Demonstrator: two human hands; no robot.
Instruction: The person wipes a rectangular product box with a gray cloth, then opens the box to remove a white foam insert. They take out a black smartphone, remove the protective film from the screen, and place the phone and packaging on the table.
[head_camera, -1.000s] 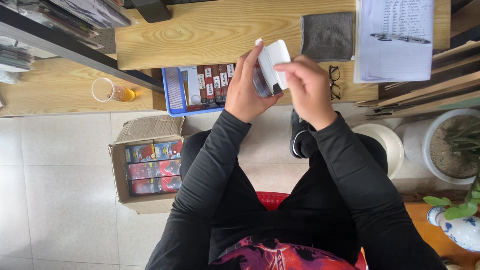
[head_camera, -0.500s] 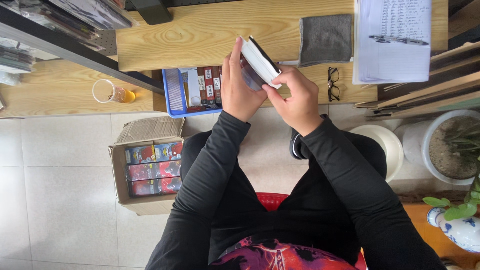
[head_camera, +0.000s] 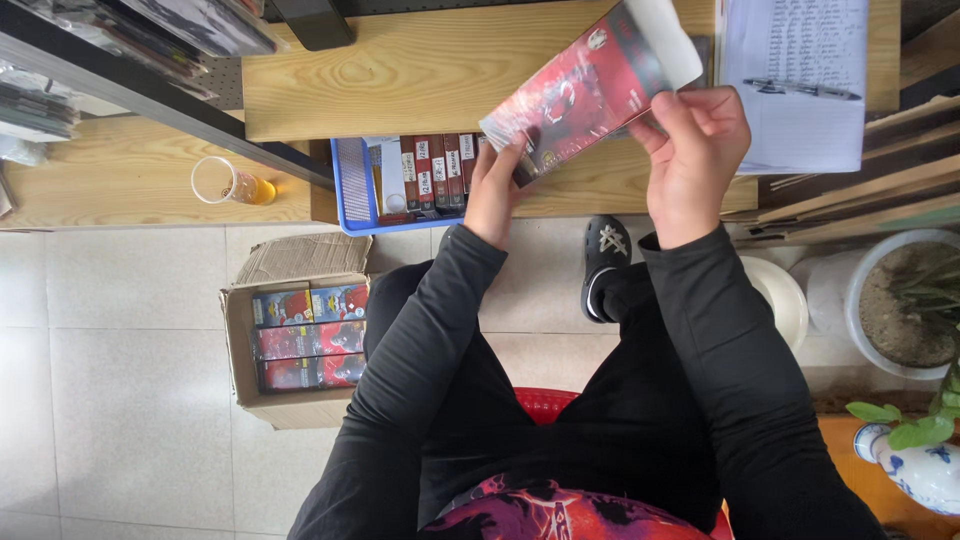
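I hold a flat red and black printed pack (head_camera: 580, 95) with a white end, tilted, above the wooden desk (head_camera: 420, 70). My left hand (head_camera: 497, 190) grips its lower left end. My right hand (head_camera: 695, 150) pinches its right side near the white end. Just below and left of the pack sits a blue basket (head_camera: 350, 190) with several similar packs standing on edge.
A cardboard box (head_camera: 240, 350) of red and blue packs lies on the tiled floor at left. A cup of amber drink (head_camera: 228, 184) stands on a lower shelf. Paper with a pen (head_camera: 800, 85) lies at right. A planter (head_camera: 900, 300) stands at right.
The pack has swung from edge-on to face-on, showing its red printed side. My hands have spread apart, the right one moving to the right.
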